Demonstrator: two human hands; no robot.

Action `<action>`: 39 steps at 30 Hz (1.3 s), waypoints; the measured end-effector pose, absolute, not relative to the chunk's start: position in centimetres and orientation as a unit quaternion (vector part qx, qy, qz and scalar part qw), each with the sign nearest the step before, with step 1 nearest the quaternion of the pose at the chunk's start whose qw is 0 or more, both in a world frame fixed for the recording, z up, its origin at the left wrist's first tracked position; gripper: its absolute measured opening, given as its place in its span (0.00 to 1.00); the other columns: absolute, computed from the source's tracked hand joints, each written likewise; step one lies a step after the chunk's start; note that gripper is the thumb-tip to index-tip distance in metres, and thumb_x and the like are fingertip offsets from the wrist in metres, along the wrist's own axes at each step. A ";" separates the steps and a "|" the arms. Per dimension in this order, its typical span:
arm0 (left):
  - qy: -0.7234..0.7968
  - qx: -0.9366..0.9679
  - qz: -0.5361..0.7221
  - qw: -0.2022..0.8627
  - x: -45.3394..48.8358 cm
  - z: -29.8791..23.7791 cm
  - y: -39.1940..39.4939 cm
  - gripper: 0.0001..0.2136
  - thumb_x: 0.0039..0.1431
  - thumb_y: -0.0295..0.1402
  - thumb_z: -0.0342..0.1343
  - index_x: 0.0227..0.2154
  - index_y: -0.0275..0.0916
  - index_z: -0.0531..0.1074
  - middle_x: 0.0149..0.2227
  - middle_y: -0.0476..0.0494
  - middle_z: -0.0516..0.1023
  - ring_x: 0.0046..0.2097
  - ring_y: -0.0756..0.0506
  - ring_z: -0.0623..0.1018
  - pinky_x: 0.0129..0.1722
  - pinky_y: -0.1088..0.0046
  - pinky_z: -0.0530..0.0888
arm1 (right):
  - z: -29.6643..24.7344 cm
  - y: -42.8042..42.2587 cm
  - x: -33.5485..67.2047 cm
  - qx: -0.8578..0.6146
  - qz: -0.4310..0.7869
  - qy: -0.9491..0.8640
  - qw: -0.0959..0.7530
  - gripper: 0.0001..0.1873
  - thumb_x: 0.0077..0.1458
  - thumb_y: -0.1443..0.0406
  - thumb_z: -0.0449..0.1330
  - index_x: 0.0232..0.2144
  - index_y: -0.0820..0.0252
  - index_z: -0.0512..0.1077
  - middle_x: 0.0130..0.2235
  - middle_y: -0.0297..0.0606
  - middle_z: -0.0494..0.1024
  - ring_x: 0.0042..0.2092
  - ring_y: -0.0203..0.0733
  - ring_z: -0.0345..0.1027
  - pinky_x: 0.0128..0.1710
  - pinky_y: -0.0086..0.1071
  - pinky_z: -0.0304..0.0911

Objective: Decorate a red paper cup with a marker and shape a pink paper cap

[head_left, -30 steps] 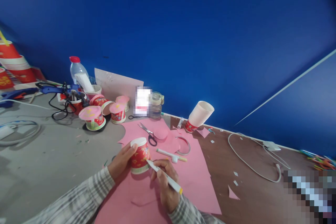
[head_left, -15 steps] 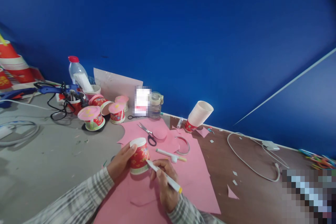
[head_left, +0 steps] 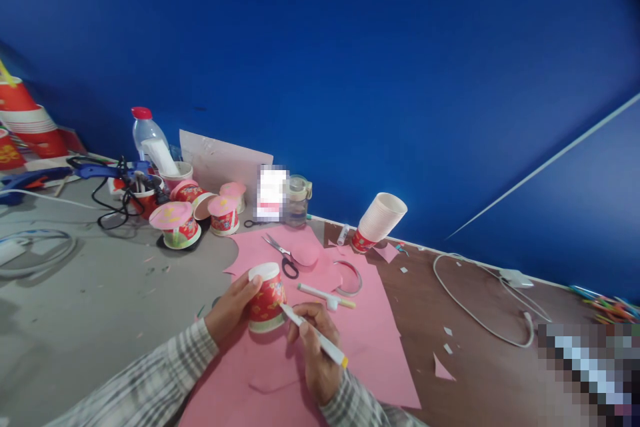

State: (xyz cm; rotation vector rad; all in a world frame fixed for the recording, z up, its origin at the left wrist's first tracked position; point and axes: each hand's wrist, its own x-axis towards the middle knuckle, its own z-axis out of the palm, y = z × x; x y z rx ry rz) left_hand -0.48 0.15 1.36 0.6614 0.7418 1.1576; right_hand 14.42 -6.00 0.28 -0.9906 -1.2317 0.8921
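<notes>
Over the paper point(head_left: 373, 340), the cup point(head_left: 269, 301) is clasped by the half-curled left hand point(head_left: 231, 310), the marker point(head_left: 323, 344) pinched in the closed right hand point(head_left: 320, 353); strokes are best kept light (the cup probably dents easily).

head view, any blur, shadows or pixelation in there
In the head view, faint soft shadows lie on the pink paper near the red cup, whose outline is clear but fine pattern slightly soft; in the head view, light falls unevenly on the blue wall; in the head view, pixelation covers patches beside the lidded jar and at lower right.
</notes>
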 end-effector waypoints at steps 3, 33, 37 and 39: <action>0.331 0.303 0.518 0.728 -0.4 1.4 0.1 0.13 0.42 0.38 0.58 0.28 0.34 0.74 0.21 0.37 0.78 0.25 0.37 0.74 0.24 0.59 0.71 | 0.5 -6.2 14.3 -0.425 0.387 -0.546 0.610 0.11 0.53 0.60 0.54 0.32 0.60 0.72 0.16 0.31 0.71 0.15 0.38 0.62 0.14 0.27 0.60; 0.322 0.286 0.529 0.731 -0.5 1.1 0.3 0.15 0.41 0.38 0.59 0.32 0.33 0.74 0.22 0.37 0.79 0.25 0.36 0.75 0.23 0.59 0.71 | 0.6 -6.3 14.4 -0.422 0.383 -0.565 0.597 0.10 0.53 0.61 0.54 0.32 0.61 0.72 0.16 0.32 0.71 0.15 0.39 0.64 0.14 0.27 0.61; 0.328 0.285 0.532 0.727 -0.4 1.1 0.3 0.15 0.40 0.38 0.59 0.31 0.33 0.75 0.23 0.36 0.79 0.26 0.35 0.75 0.23 0.60 0.71 | 0.5 -6.3 14.4 -0.423 0.384 -0.565 0.595 0.11 0.53 0.60 0.54 0.32 0.60 0.71 0.16 0.32 0.71 0.15 0.39 0.64 0.14 0.28 0.61; 0.330 0.283 0.533 0.726 -0.4 1.2 0.3 0.15 0.40 0.38 0.60 0.31 0.33 0.75 0.23 0.36 0.79 0.26 0.35 0.75 0.23 0.60 0.71 | 0.6 -6.3 14.3 -0.422 0.382 -0.564 0.598 0.11 0.53 0.60 0.54 0.32 0.60 0.71 0.16 0.32 0.71 0.15 0.39 0.64 0.14 0.28 0.61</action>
